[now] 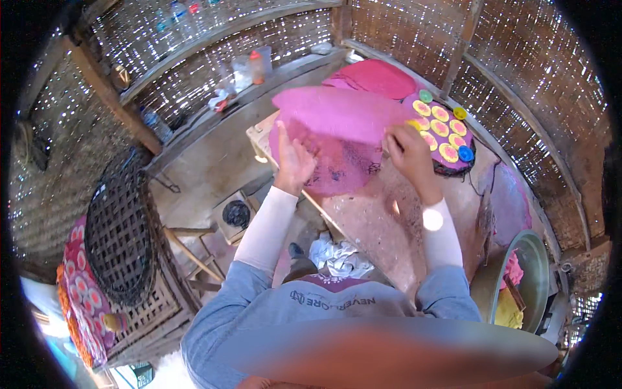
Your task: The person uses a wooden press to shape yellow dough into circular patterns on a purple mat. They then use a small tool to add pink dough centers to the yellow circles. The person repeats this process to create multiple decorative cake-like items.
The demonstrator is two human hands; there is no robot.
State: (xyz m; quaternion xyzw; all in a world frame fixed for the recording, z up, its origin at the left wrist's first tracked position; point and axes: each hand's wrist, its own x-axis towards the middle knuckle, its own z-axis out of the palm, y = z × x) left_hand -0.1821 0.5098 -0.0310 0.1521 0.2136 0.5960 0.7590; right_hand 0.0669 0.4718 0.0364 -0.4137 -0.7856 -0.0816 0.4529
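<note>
A thin, floppy pink sheet (337,110) hangs raised over the far part of the low work table, slightly smeared by motion. My right hand (409,155) is closed at the sheet's right edge, its fingers pinched together. Under the sheet's left side, my left hand (297,161) has its palm turned up and its fingers spread. Below lies a rounded pink layer (337,178) with dark net-like patches, partly covered by the raised sheet. Just beyond my right hand, a dark-rimmed round tray carries several yellow discs (439,128) with pink centres.
Small green (425,96) and blue (466,153) caps sit among the discs. Behind the raised sheet lies a red-pink layer (379,79). A metal pot (532,285) with pink and yellow masses stands at right. A woven rack (120,227) leans at left; a red-capped bottle (256,67) stands by the wall.
</note>
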